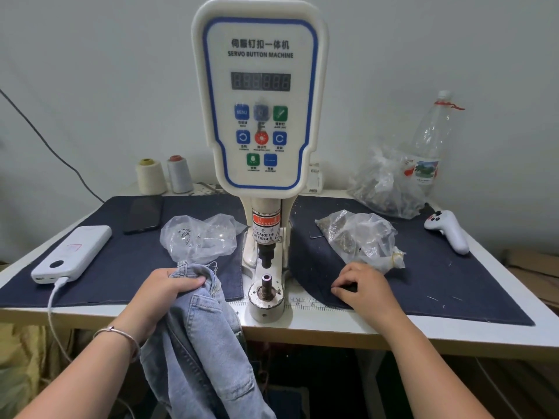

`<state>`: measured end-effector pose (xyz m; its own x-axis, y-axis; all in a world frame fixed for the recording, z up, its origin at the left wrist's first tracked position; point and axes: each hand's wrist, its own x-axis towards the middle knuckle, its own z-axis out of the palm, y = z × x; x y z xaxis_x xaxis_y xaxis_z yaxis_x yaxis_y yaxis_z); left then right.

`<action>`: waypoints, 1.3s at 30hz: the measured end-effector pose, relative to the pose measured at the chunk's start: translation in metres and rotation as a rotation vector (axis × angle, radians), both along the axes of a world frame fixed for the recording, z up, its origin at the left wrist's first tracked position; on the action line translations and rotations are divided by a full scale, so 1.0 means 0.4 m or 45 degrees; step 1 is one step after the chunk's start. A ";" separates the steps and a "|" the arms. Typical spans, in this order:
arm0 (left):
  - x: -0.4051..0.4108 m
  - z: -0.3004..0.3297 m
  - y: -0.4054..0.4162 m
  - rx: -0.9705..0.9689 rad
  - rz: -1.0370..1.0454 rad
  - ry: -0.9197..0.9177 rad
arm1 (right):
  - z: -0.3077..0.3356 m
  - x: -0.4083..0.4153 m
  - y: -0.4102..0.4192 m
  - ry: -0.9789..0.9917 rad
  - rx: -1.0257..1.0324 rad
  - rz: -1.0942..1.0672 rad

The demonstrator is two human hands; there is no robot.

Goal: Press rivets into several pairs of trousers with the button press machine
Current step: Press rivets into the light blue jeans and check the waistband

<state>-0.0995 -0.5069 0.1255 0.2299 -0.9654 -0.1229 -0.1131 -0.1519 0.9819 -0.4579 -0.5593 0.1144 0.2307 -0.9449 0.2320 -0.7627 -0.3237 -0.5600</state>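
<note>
Left hand [169, 287] curled round the bunched top edge of light blue trousers [196, 343], thumb over the fold, gripping them just left of the button press machine [260, 116]. Rest of the denim hanging off the front edge of the white table [332, 328], down past the wrist with its thin bracelet [118, 335]. Right hand [363, 287] resting on the dark cloth mat [438, 282] to the right of the machine, fingers bent, tips pressed to the mat — too small to tell whether anything is pinched under them. Lower die post [266, 287] standing bare in its round base at the table edge, upper punch [266, 255] raised above it, apart. Display on the machine's panel dark.

Clear bag of small metal parts [196, 237] just behind the left hand; a second bag [360, 237] just behind the right hand, a third, fuller bag [384, 182] further back beside an empty plastic bottle [429, 137]. White handheld controller [447, 229] at the right of the mat. On the left: white power bank [72, 252] with a cable plugged in, dark phone [143, 213] near it, two thread cones [163, 176] against the wall.
</note>
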 end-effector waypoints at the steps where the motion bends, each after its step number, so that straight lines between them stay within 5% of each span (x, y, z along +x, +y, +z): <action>1: -0.001 0.001 0.000 -0.003 -0.001 -0.001 | 0.001 0.003 0.003 0.019 -0.013 0.005; 17: 0.003 0.000 0.000 0.024 -0.009 0.015 | 0.013 0.004 0.020 -0.081 0.003 -0.117; 26: 0.007 -0.012 -0.010 0.027 -0.035 0.025 | 0.011 -0.008 0.019 -0.430 0.053 -0.211; 33: 0.005 -0.003 -0.006 0.044 -0.036 0.026 | 0.024 -0.001 0.021 -0.162 0.103 -0.131; 39: 0.002 0.002 -0.005 0.063 -0.018 0.005 | 0.032 -0.023 0.020 -0.193 0.181 -0.045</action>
<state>-0.0985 -0.5090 0.1264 0.2159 -0.9613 -0.1713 -0.1114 -0.1986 0.9737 -0.4671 -0.5513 0.1271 0.1693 -0.9775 0.1255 -0.6754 -0.2078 -0.7075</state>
